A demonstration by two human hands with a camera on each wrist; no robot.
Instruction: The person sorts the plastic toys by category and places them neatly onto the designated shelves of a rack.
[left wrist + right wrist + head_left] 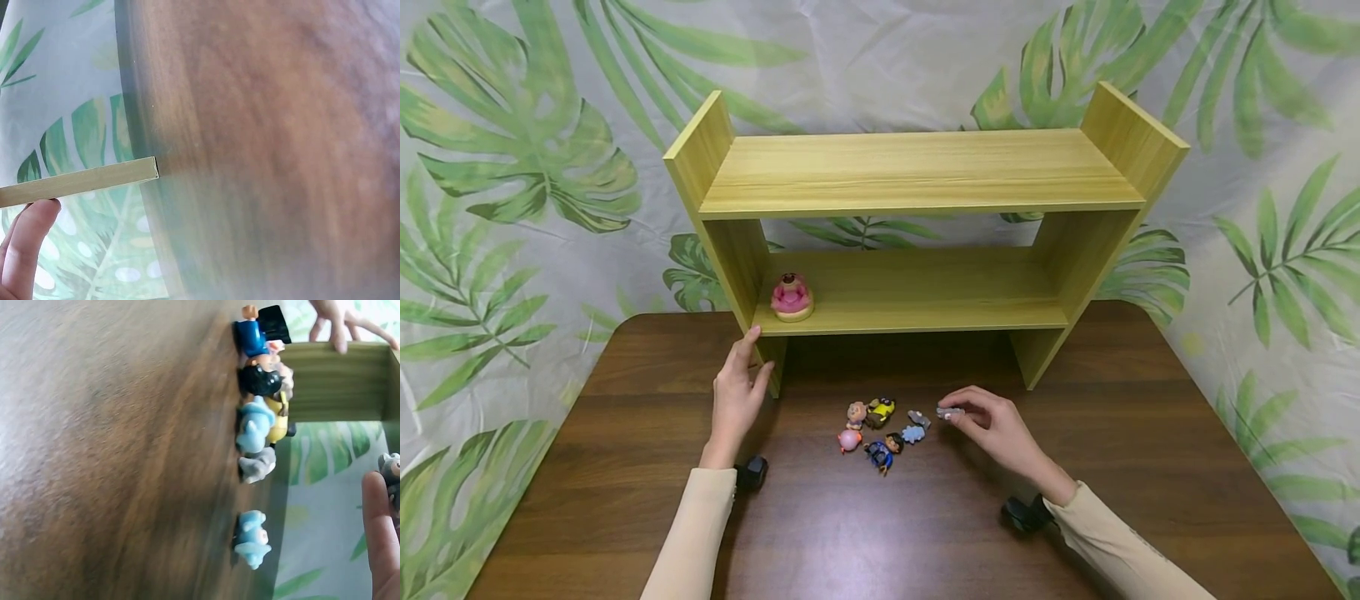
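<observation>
My left hand touches the front of the left side panel of a yellow wooden shelf, index finger extended and thumb apart. In the left wrist view, one finger lies against that panel. My right hand pinches a small grey figurine, lifted off the table. Left of it lie a grey figurine, a light-blue one, a dark-haired figurine in blue, a pink round one, a pinkish-tan one and a yellow-and-brown one.
A pink bear figurine sits at the left end of the middle board. The shelf stands towards the back of a brown wooden table, before a leaf-print cloth. In the right wrist view, another light-blue figurine lies apart from the group.
</observation>
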